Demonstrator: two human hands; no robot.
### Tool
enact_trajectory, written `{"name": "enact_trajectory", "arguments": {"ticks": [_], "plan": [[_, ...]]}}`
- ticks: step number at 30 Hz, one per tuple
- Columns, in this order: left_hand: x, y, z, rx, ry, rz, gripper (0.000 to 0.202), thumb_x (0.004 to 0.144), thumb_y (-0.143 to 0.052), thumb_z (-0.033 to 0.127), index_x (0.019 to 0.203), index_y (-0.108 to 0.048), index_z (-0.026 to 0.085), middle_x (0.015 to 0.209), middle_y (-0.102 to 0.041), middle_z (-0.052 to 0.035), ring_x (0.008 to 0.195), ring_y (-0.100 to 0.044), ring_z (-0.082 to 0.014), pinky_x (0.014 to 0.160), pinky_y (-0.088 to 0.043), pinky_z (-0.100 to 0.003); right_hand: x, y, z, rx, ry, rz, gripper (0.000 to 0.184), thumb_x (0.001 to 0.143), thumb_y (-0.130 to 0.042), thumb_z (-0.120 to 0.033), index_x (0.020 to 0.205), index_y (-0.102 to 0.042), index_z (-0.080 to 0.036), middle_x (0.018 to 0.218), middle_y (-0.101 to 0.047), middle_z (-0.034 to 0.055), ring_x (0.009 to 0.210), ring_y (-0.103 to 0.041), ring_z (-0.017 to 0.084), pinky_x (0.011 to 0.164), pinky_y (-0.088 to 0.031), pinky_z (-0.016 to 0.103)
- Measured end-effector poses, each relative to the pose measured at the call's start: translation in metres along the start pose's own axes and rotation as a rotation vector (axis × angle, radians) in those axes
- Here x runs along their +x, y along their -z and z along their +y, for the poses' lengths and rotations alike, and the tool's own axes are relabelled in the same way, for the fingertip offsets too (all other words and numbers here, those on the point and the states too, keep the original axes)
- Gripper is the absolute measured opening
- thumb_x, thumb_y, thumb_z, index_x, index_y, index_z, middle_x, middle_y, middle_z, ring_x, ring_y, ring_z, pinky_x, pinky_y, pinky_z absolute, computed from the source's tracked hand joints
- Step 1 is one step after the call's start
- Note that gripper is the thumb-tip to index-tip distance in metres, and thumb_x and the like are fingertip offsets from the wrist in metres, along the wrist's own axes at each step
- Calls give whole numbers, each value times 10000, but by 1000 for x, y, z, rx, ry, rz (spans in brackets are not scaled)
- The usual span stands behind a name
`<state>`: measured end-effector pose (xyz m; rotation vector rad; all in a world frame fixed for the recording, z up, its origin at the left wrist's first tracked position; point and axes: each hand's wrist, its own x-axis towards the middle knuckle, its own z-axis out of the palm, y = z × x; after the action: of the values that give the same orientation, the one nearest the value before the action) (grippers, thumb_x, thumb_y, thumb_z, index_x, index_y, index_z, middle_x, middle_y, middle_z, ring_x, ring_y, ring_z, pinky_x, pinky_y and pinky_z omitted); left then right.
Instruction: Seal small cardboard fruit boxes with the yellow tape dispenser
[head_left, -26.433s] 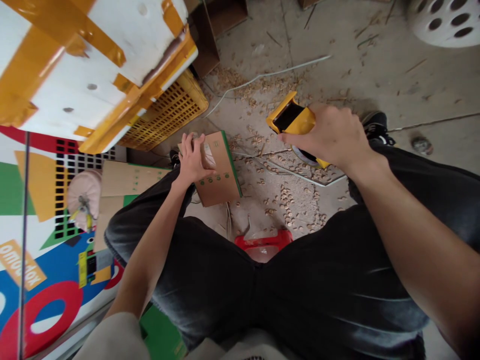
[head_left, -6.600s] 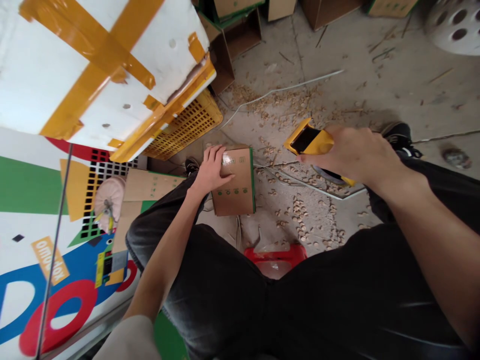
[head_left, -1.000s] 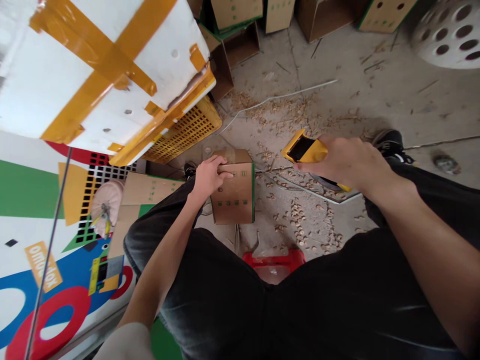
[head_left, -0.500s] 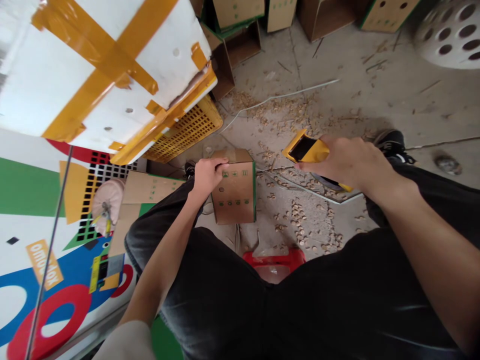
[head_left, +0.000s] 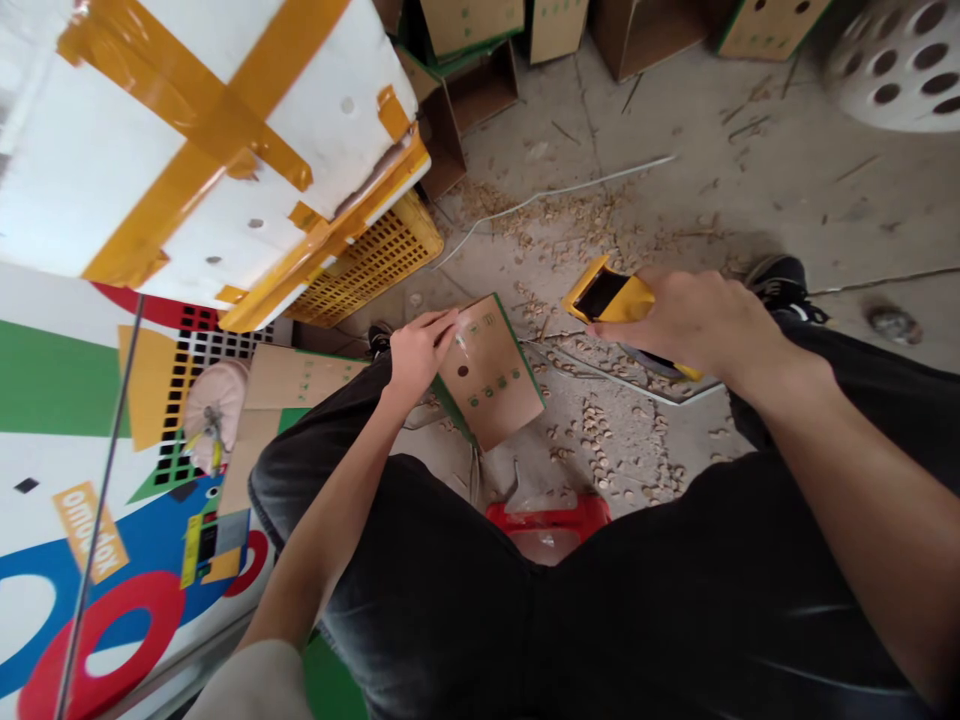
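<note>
My left hand (head_left: pixel 420 350) has its fingers closed at the upper left edge of a small brown cardboard box (head_left: pixel 495 375). Green printing and a dark round hole mark the side facing me, and the box stands tilted between my legs. To the right, my right hand (head_left: pixel 694 320) is wrapped around a yellow and black hand tool (head_left: pixel 611 298). A dark opening shows at the tool's left end; my fingers hide its middle, so its exact kind is unclear. The tool and the box are apart.
A white foam box (head_left: pixel 300 110) with orange tape rises at upper left, above a yellow crate (head_left: pixel 367 260). Cardboard boxes (head_left: pixel 480 90) line the back. Small tan bits (head_left: pixel 596 430) and a thin white strip (head_left: pixel 555 195) lie on the floor. Something red (head_left: pixel 551 515) sits between my legs.
The cardboard box has turned in my left hand, its lower end swinging to the right. My right hand and the yellow tool have barely moved.
</note>
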<state>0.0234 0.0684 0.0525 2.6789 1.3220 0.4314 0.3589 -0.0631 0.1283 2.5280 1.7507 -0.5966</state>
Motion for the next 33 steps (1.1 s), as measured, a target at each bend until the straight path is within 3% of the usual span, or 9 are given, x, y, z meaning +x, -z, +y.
{"name": "enact_trajectory", "arguments": {"ticks": [5, 14, 26, 30, 33], "plan": [[1, 0, 3, 19, -36, -32, 343, 1061, -596, 373, 1365, -737, 297, 1229, -773, -60, 1060, -754, -225, 855, -588, -324, -1, 2, -2, -2, -7, -9, 772, 807, -621, -825, 1216, -697, -175, 1046, -758, 220, 1000, -728, 455, 793, -529, 479], [3, 4, -5, -29, 2, -19, 308, 1059, -576, 341, 1261, -791, 252, 1182, -777, -75, 1043, -742, -229, 878, -578, -341, -2, 4, -4, -7, -7, -32, 759, 820, -628, -813, 1224, -684, -173, 1083, -762, 228, 1039, -728, 474, 787, -521, 472], [6, 5, -10, -110, 20, -5, 263, 1003, -647, 295, 1202, -815, 259, 1139, -799, -47, 1003, -744, -229, 878, -570, -346, -1, 1, -1, -2, 4, -11, 872, 804, -510, -919, 1217, -690, -172, 1085, -765, 225, 1022, -732, 461, 795, -531, 482], [5, 4, -11, -112, 32, -9, 292, 1017, -604, 287, 1228, -802, 244, 1188, -788, -63, 1054, -737, -238, 932, -573, -369, -1, -1, -1, -4, 3, 0, 863, 792, -507, -927, 1182, -702, -183, 1053, -768, 209, 1001, -734, 449, 790, -535, 478], [4, 3, -8, -55, 13, -10, 312, 1023, -613, 324, 1279, -769, 239, 1259, -767, -82, 1154, -712, -268, 1081, -516, -449, -1, -1, -2, -15, -4, -1, 861, 794, -504, -928, 1184, -701, -186, 1046, -767, 209, 992, -735, 444, 784, -533, 475]]}}
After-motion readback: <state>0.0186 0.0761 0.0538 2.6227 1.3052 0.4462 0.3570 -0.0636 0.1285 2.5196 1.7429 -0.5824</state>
